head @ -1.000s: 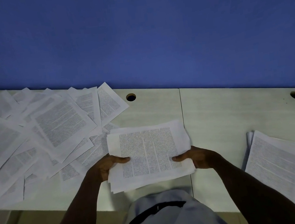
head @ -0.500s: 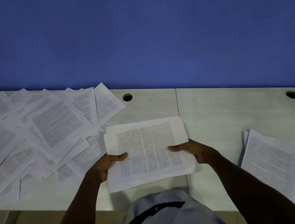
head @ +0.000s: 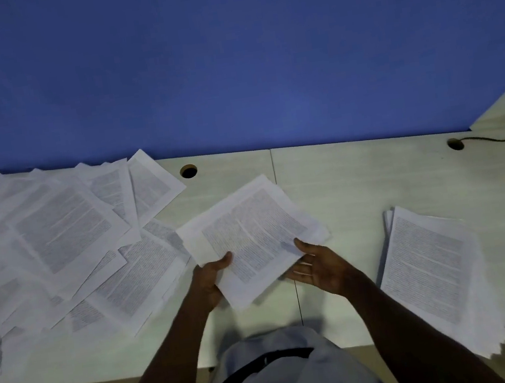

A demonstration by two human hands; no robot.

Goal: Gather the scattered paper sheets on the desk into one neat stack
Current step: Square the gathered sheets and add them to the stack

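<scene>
Small bundle of printed sheets [head: 253,240] held at frame centre, tilted so its top edge leans toward upper right, hanging over the counter [head: 357,183]. Left hand [head: 210,278] grasps the bundle's lower-left corner, thumb on top, fingers underneath. Right hand [head: 318,266] sits at the bundle's lower-right edge, palm up, fingers spread and mostly straight, thumb tip touching the top sheet; not clamped round it.

Scattered sheets [head: 64,247] cover the left of the frame, overlapping at many angles, some reaching the counter's back edge, nearest ones just beside the held bundle. Neater stack [head: 435,276] lies at right of frame, well apart from the right hand, edges slightly fanned, lower end hanging past the counter's front edge.

Paper thin, white, rectangular, dense black text blocks. Counter pale wood-grain laminate with a seam down the middle. Two round cable holes near the back: one [head: 188,171] left of centre, one [head: 455,144] at right with a dark cable [head: 503,139] running out. Blue wall [head: 226,58] fills the upper frame.
</scene>
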